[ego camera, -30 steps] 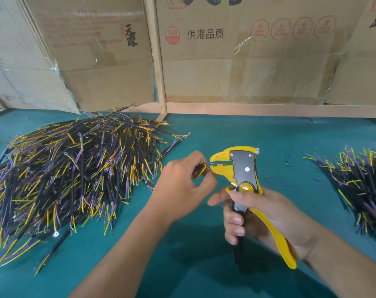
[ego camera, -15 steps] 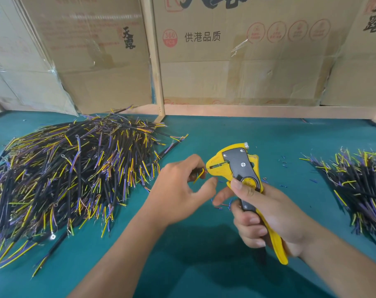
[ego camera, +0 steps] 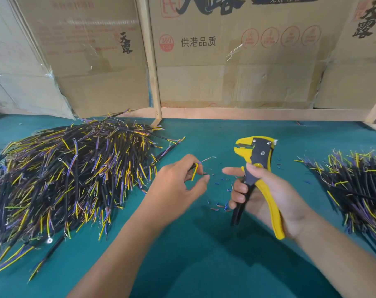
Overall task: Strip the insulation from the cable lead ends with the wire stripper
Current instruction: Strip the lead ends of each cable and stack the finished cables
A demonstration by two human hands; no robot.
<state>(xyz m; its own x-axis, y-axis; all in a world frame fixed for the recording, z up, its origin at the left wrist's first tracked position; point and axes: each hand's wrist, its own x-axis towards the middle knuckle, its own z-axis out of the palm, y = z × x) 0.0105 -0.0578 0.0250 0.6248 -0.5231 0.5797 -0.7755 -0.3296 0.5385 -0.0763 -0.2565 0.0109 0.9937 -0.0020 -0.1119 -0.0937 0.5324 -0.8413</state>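
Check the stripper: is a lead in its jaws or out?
Out. The stripper, in the right hand, shows nothing between its gaping jaws; the left hand pinches the lead clear of it.

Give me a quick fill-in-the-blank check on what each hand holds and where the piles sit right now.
1. The right hand grips the yellow wire ____.
2. The left hand pinches a cable whose bare strands point toward the ____ hand.
3. The larger cable pile lies on the person's ____ side.
4. The table cover is ____ in colour.

Missing words: stripper; right; left; teal
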